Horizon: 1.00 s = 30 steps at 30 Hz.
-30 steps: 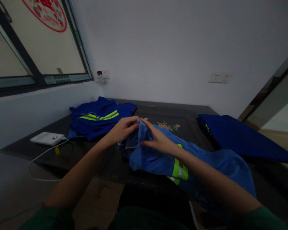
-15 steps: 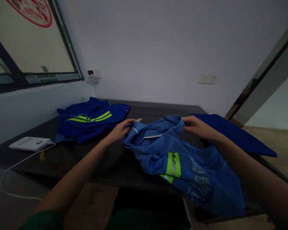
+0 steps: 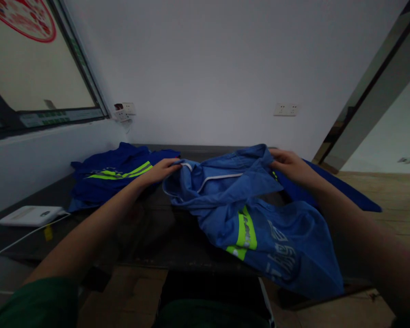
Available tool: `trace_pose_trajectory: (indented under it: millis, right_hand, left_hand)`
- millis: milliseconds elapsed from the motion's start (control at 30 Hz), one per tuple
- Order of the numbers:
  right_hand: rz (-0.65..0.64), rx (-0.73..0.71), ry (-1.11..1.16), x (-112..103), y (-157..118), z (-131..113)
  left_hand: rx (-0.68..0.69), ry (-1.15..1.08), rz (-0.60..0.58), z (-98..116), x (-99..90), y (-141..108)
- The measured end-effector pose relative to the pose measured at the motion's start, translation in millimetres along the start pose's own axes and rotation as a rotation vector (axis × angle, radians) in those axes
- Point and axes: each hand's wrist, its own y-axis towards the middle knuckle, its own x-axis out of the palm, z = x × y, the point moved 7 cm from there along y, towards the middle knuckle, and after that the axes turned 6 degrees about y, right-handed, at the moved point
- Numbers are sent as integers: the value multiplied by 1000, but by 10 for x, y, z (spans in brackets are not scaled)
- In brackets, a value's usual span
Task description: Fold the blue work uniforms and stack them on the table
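A light blue garment (image 3: 225, 191) with a yellow-green reflective strip and pale printed characters lies over the dark table's front edge, its upper part raised between my hands. My left hand (image 3: 164, 169) pinches the left end of the raised part, beside a white trim. At the right end, my right hand (image 3: 287, 165) grips the same fabric, its fingertips partly hidden behind the cloth. The raised part forms a loose loop, with another white trim line showing inside it.
A darker blue garment (image 3: 112, 175) with reflective stripes lies at the table's (image 3: 150, 237) back left. More dark blue fabric (image 3: 341, 184) spreads at the right. A white device (image 3: 32, 216) with a cable sits at the left. Wall sockets (image 3: 285, 110) are behind.
Both hands have lifted the top of the light blue garment slightly and spread it wider, so its loop is more open. The whole view has shifted a little.
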Motion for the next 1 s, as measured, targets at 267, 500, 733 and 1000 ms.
trace_pose_trajectory:
  millis: [267, 500, 733, 1000]
  right_hand:
    - [400, -187, -44, -478, 274, -116]
    - [526, -298, -146, -697, 626, -436]
    - [516, -359, -81, -704, 764, -761]
    - [499, -210, -315, -751, 590, -537]
  left_hand:
    - [-10, -159, 148, 669, -558, 161]
    - [-80, -203, 237, 1303, -862, 76]
    - [-166, -235, -100, 1435, -797, -71]
    - [-238, -156, -480, 908, -355, -388]
